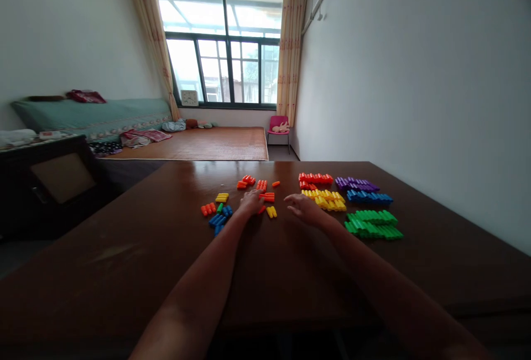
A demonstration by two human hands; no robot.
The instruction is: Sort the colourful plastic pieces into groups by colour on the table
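My left hand (251, 203) reaches over loose plastic pieces near the middle of the table, its fingers stretched out at a row of short red tube-shaped pieces (269, 197). Another red piece (261, 210) shows by its thumb. To the right, my right hand (306, 208) is held with fingers apart and nothing in them, just left of the yellow rows (329, 201). Between the hands lie a few yellow pieces (271, 212). Left of my left hand are blue pieces (217, 220), a green piece (219, 208), yellow pieces (222, 197) and red pieces (208, 209).
On the right of the dark table (166, 271) stand sorted rows: red (316, 178), purple (357, 184), blue (369, 197) and green (373, 224). More red pieces (248, 180) lie behind my left hand. Beyond the table are a bed (224, 141) and a pink chair (278, 122).
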